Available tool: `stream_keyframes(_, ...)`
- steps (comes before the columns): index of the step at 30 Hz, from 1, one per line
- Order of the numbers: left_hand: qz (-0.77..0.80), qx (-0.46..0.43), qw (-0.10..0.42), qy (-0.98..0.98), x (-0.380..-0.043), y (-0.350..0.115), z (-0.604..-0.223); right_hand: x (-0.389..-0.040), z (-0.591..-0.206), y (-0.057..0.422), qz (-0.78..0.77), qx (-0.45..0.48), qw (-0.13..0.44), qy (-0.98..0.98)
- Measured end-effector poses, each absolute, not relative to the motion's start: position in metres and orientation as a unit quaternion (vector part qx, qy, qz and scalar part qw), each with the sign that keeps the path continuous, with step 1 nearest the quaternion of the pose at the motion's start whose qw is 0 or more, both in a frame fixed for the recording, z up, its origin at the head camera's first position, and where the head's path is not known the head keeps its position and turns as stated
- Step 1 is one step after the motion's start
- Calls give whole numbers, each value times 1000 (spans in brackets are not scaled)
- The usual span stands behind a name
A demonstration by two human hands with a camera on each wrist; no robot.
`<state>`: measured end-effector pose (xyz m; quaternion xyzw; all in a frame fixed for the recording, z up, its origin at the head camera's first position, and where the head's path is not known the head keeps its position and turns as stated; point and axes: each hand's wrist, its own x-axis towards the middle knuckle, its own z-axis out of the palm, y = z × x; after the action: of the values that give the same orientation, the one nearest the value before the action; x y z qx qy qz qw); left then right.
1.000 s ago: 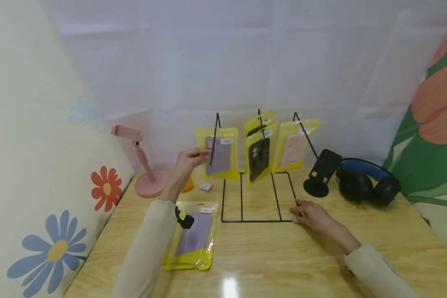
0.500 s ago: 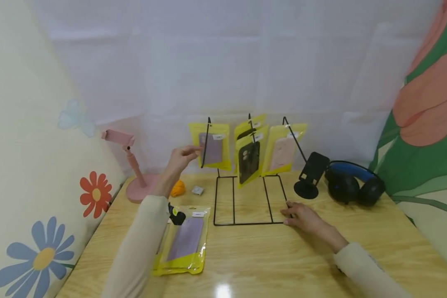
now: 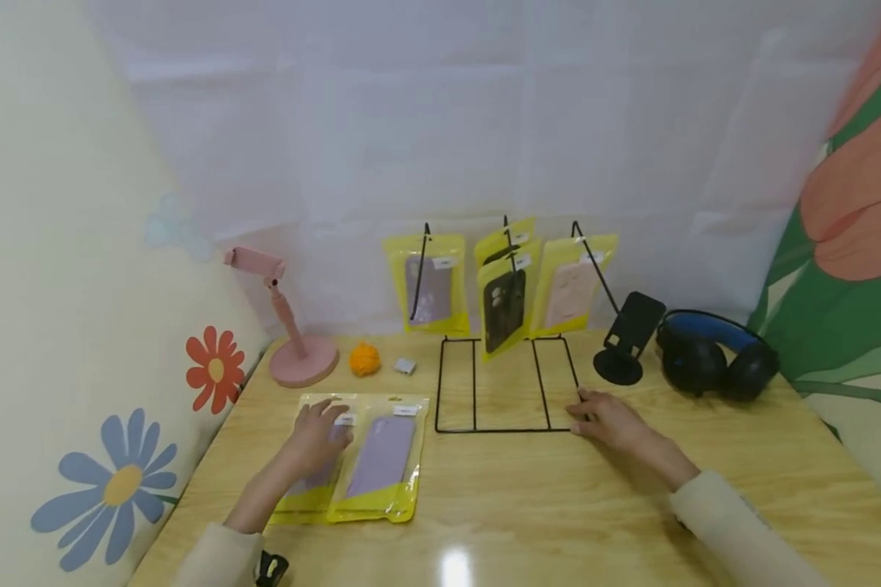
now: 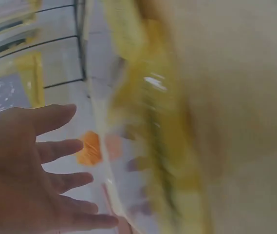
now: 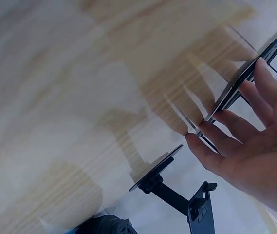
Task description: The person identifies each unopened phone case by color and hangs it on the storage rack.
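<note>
My left hand, fingers spread, reaches over the left of two yellow-edged clear packets, each with a purple phone case. It partly covers that left packet; the right packet lies flat beside it. In the left wrist view the left hand has nothing between its fingers. My right hand holds the front right corner of a black wire display rack, thumb at the front bar and fingers over the side bar. Packaged cases hang on its hooks: purple, black and pink.
A pink phone stand, an orange ball-like thing and a small whitish block stand at the back left. Right of the rack are a black phone stand and black-and-blue headphones. A white cloth hangs behind.
My left hand has left the purple packet hanging on the left hook and come down toward me to the packets on the table. The right hand stays at the rack's corner.
</note>
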<state>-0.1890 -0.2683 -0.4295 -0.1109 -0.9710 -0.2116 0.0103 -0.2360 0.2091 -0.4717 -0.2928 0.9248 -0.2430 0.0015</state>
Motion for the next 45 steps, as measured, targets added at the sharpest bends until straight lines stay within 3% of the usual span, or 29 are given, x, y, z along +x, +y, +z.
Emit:
stream_keyframes(4, -191, -57, -61, -978, -174, -283, -439, -237, -471, 212, -240, -287, 0, 927)
stream_keyframes(7, -182, -18, -86, -979, -168, -291, -443, -236, -471, 212, -234, -292, 1, 927)
stream_keyframes(17, -173, 73, -5, -982, -164, -313, -442, -233, -470, 208, -234, -293, -5, 927)
stream_keyframes(21, -181, 48, 60, -980, -169, -323, -438, -233, -471, 208, -236, -292, -2, 927)
stream_keyframes(28, -244, -17, 265, -933, -161, -322, -407, -235, -471, 211, -234, -297, -5, 926)
stream_keyframes(31, -297, -12, 305, -905, -150, -306, -384, -235, -470, 212, -235, -295, -1, 926)
stream_keyframes(39, -510, -142, 199, -824, -127, -260, -352, -238, -474, 213, -237, -295, 1, 925)
stream_keyframes(45, -529, -263, 160, -790, -134, -233, -357, -241, -476, 212, -237, -299, 1, 924)
